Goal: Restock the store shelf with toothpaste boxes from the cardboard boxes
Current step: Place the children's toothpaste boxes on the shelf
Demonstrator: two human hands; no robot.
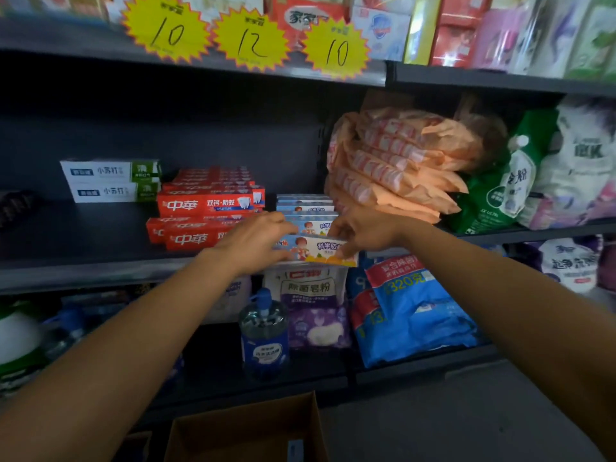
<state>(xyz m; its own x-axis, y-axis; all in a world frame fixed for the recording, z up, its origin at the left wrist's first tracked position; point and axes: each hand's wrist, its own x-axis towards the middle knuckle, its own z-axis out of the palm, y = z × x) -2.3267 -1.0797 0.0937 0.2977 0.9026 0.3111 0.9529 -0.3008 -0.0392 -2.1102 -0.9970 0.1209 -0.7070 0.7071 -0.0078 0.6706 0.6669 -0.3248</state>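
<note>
A dark store shelf [100, 241] runs across the middle of the view, with another shelf above it and one below. On it, at the left, two white and green toothpaste boxes [113, 180] lie stacked against the back wall. Just beside them are stacks of red toothpaste boxes [206, 203], the front ones facing outward. To the right of the red ones is a row of pale blue children's toothpaste boxes [305, 208], one behind another. Both hands reach in together over this row. The left hand [256, 241] grips the left end of the front blue toothpaste box [311, 250] and the right hand [361, 230] pinches its right end, the box at the shelf's front edge and slightly tilted.

Right of the blue row, a heap of orange wrapped packs [393, 165] leans on the shelf, with green and white refill bags [506, 181] beyond. Three yellow starburst price tags [250, 38] hang from the upper shelf edge, reading 10, 12 and 10. Below stand a blue pump bottle [265, 335], a white and purple powder bag [313, 305] and blue bags [410, 308]. An open cardboard box [246, 431] sits on the floor, cut off by the bottom edge; its contents cannot be made out. Goods on the top shelf are blurred
</note>
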